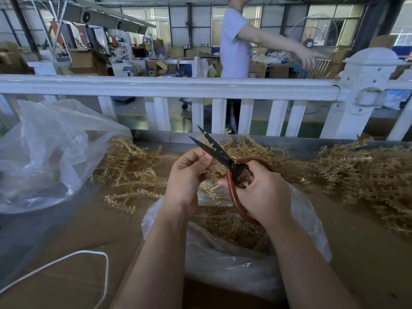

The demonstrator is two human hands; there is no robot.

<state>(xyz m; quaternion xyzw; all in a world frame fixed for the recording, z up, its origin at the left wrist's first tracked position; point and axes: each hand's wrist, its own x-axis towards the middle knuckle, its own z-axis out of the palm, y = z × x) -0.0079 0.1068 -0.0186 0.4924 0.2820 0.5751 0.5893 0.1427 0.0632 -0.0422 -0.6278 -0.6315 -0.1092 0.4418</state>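
Your left hand [187, 175] pinches the plastic strip [213, 172] just left of the scissors [233, 165] gripped by your right hand [263, 190], with the parted blades slanting up-left.

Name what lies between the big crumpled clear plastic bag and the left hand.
A heap of tan comb-like plastic sprues, seen in the head view.
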